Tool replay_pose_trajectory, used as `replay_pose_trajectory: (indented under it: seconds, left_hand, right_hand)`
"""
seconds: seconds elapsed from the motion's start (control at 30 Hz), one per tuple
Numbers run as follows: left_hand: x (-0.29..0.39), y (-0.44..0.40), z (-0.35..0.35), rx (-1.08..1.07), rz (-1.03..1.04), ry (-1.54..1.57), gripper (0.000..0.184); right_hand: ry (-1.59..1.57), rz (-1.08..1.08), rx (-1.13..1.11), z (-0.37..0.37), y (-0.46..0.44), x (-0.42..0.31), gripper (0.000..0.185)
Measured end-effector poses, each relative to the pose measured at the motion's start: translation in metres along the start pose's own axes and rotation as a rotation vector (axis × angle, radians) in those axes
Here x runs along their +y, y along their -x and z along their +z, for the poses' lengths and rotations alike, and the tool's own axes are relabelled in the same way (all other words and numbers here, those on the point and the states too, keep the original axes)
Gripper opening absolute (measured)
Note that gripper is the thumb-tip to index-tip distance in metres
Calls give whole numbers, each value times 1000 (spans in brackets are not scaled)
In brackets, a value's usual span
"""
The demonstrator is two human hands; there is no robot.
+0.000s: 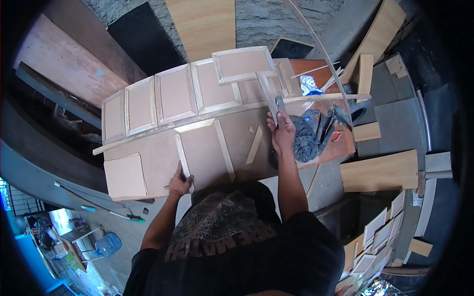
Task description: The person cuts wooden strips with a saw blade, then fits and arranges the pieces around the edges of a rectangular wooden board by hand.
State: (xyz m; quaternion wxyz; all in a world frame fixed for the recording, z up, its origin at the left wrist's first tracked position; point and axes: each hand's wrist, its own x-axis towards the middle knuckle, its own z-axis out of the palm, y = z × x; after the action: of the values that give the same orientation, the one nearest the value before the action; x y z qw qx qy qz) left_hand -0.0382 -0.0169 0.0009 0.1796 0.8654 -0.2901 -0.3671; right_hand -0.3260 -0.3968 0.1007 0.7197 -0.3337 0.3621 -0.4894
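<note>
My left hand [181, 185] is at the near edge of the board, its thumb and fingers on either side of the lower end of a pale wood strip [183, 157]. That strip forms the left side of a three-sided frame, with a top strip [197, 126] and a right strip [224, 150]. Raised over the board, my right hand [283, 132] is closed around another wood strip [266, 89] that points away from me. A small grey metal piece [280, 103] shows at the same fingers; its kind is unclear. A loose mitred strip [254, 146] lies between my hands.
Several framed panels [175, 93] line the far side behind a long wood batten [197, 117]. Thin brown sheets [124, 176] are stacked at left. Dark cloth [306, 140], red-handled pliers [337, 136] and a foil packet [309, 85] lie at right. A thin curved strip [323, 52] arches overhead.
</note>
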Motion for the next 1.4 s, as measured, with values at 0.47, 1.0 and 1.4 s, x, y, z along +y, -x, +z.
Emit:
replay_pose_trajectory:
  seconds: [0.47, 1.0, 1.4]
  left_hand:
    - [3, 25, 6, 100, 45, -137, 107]
    - [-9, 43, 0, 39, -59, 62, 86]
    - [-11, 72, 6, 65, 157, -44, 107]
  right_hand:
    - [299, 353, -348, -4, 94, 76, 36]
    - [1019, 146, -915, -9, 154, 129, 32]
    - [1146, 250, -606, 1, 203, 145, 40]
